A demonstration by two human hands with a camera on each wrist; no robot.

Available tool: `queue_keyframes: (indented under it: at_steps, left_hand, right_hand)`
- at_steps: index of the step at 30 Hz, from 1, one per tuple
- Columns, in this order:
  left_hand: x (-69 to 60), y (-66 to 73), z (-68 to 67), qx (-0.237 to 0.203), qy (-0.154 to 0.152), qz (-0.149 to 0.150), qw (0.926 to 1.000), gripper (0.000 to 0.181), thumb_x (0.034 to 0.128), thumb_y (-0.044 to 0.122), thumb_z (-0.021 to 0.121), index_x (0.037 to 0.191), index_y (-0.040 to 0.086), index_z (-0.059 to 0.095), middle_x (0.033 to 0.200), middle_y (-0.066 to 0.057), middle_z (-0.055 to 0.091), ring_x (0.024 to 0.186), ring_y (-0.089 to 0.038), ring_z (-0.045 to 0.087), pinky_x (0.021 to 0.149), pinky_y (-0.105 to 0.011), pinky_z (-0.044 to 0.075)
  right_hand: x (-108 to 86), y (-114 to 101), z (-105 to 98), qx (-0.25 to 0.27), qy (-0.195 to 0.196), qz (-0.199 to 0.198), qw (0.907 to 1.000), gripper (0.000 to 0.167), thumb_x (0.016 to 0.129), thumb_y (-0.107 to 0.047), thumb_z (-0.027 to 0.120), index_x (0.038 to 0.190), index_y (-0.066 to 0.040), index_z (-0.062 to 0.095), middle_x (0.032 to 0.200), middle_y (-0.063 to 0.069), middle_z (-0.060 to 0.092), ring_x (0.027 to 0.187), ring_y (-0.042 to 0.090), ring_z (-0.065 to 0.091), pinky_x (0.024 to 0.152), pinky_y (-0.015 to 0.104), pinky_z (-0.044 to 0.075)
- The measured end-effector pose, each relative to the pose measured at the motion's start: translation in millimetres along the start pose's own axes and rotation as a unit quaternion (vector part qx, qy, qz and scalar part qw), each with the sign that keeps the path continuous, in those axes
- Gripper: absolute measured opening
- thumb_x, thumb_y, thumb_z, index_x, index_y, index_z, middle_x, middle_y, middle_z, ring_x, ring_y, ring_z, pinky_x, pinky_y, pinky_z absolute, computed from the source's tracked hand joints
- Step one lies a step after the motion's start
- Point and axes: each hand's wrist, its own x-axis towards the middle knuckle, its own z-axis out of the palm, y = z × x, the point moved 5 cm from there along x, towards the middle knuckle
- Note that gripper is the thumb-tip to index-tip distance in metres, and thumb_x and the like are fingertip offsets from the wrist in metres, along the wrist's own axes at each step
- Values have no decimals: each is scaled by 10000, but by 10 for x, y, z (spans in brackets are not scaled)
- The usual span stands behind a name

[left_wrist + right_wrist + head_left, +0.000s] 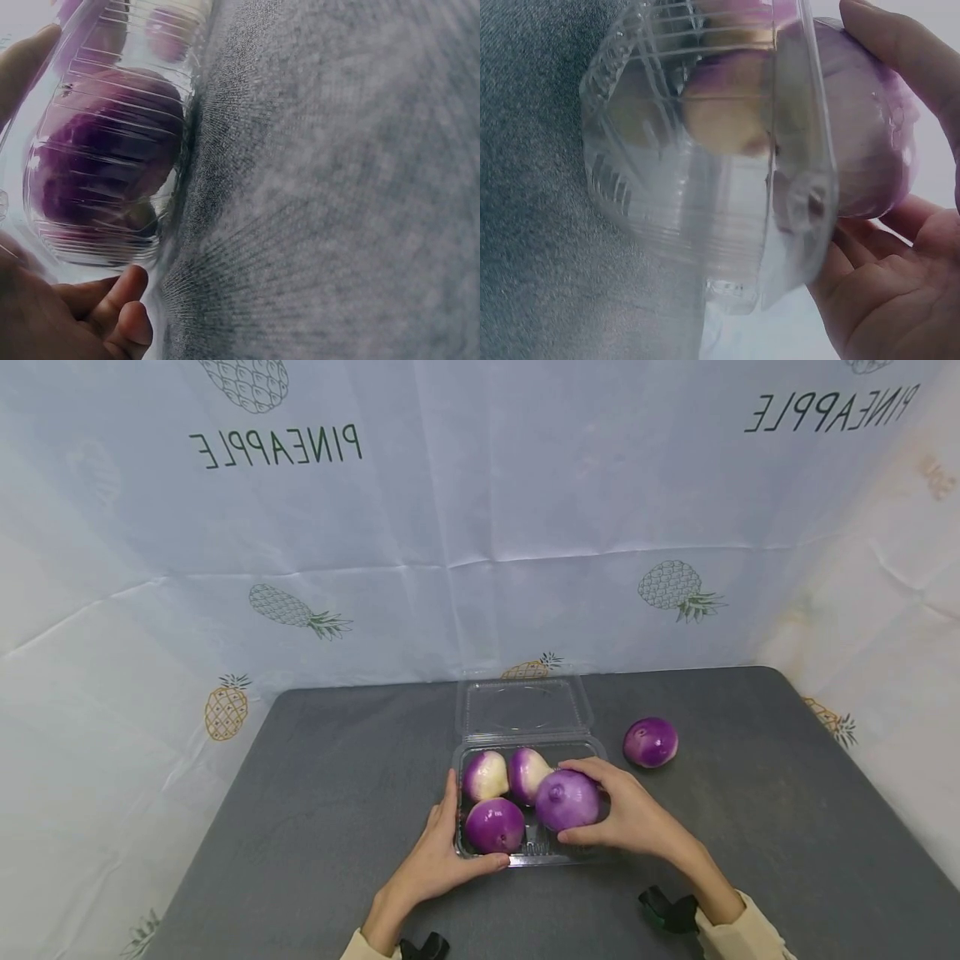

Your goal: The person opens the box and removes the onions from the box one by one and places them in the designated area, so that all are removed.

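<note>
A clear plastic clamshell box [555, 860] lies with its lid folded back, holding three purple-and-white onions: one at back left [486, 775], one at back middle [527, 774], one at front left [495, 827]. My right hand [626, 810] grips another purple onion [567, 800] between thumb and fingers, over the box's right side. In the right wrist view, that onion [870, 135] sits above the rim. My left hand [438, 852] holds the box's front-left corner, thumb along the front edge and fingers at the left side. Its curled fingertips [133, 289] show beside the ribbed wall.
One more purple onion [650, 742] lies on the grey table [352, 777], right of the box. The open lid [523, 706] reaches toward the table's back edge. Behind hangs a pale cloth [480, 510] printed with pineapples.
</note>
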Motion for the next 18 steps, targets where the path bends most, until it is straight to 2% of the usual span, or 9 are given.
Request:
queue_keyframes:
  at_steps: [5, 13, 18]
  left_hand:
    - [-1, -3, -2, -11, 15, 41, 10000, 1385, 712, 568, 878, 1657, 199, -65, 1702, -192, 181, 1526, -374, 293, 1147, -659, 343]
    - [-3, -2, 1, 1, 5, 20, 10000, 1385, 714, 570, 876, 1656, 198, -69, 1707, -194, 162, 1539, -386, 264, 1148, -672, 332]
    - [-1, -7, 8, 35, 2, 9, 10000, 1387, 715, 580, 873, 1655, 209, -77, 1710, -186, 159, 1545, -384, 255, 1147, -675, 333]
  right_hand:
    - [2, 0, -52, -108, 160, -20, 9998, 802, 708, -426, 937, 1375, -127, 607, 1325, 79, 663, 1111, 224, 668, 867, 336, 571]
    - [6, 15, -128, -32, 437, -102, 9990, 808, 709, -309, 951, 1394, -88, 584, 1318, 108, 639, 1086, 232, 672, 862, 359, 593]
    - [0, 33, -163, -117, 596, -102, 9981, 808, 703, -290, 955, 1389, -78, 585, 1316, 115, 619, 1112, 274, 660, 861, 391, 594]
